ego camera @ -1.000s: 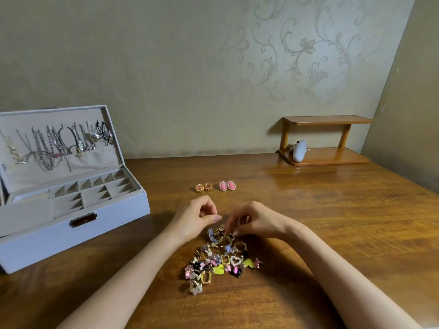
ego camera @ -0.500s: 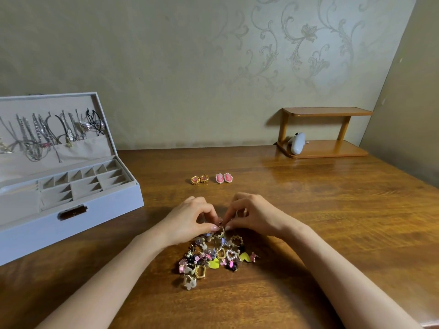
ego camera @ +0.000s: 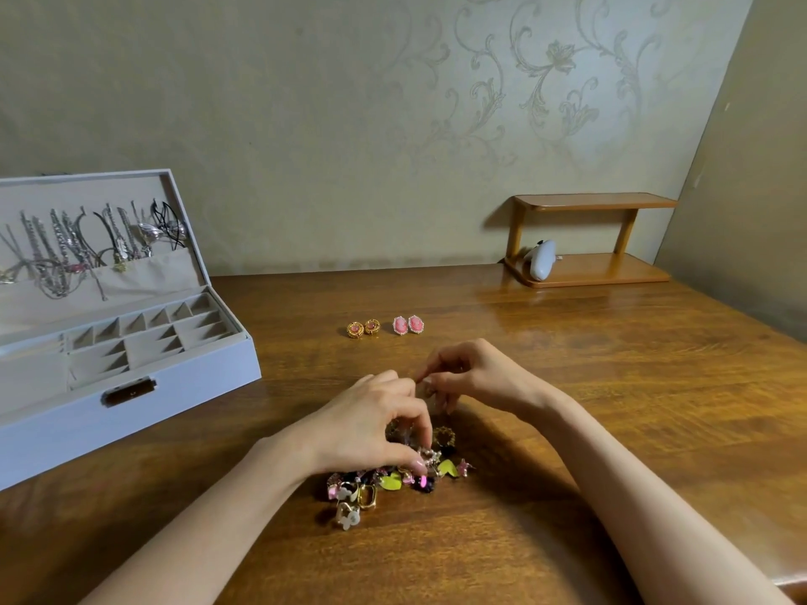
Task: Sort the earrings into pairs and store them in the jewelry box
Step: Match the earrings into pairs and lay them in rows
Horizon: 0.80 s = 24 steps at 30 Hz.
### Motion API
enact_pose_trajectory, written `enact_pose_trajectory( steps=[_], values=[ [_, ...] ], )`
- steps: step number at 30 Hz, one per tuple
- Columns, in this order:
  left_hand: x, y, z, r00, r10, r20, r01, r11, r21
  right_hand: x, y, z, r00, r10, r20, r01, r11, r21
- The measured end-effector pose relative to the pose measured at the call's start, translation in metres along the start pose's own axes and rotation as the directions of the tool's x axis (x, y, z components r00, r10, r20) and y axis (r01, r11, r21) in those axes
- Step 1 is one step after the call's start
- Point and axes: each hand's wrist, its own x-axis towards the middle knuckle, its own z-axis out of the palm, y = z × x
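A pile of mixed earrings lies on the wooden table in front of me. My left hand rests over the pile, thumb and forefinger pinched on a small earring at its right side. Just behind the pile, my right hand hovers with curled fingers around a small gold earring, mostly hidden. Farther back lie two sorted pairs: round gold earrings with pink centres and oval pink earrings. The grey jewelry box stands open at the left, its small compartments bare.
Necklaces and chains hang inside the box lid. A small wooden shelf stands at the back right against the wall, with a white object on its lower board. Walls close off the back and right.
My left hand has dropped lower onto the pile and pinched an earring. My right hand has lifted back off the pile with its fingers curled. The sorted pairs have not moved.
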Motion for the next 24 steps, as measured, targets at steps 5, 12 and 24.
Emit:
enact_pose_trajectory(
  steps=[5, 12, 24],
  values=[
    [0.000, 0.001, 0.002, 0.999, 0.033, 0.003, -0.033, 0.996, 0.084, -0.001, 0.000, 0.001, 1.000, 0.015, -0.023, -0.014, 1.000, 0.016],
    [0.002, 0.004, 0.008, 0.993, 0.057, -0.104, -0.044, 0.991, 0.124, 0.000, 0.000, 0.000, 0.999, 0.022, -0.048, -0.020, 0.999, 0.038],
    [0.003, 0.001, 0.013, 0.994, -0.004, -0.113, 0.019, 0.992, 0.128, -0.001, 0.000, -0.002, 0.995, 0.052, -0.087, -0.050, 0.999, 0.022]
  ],
)
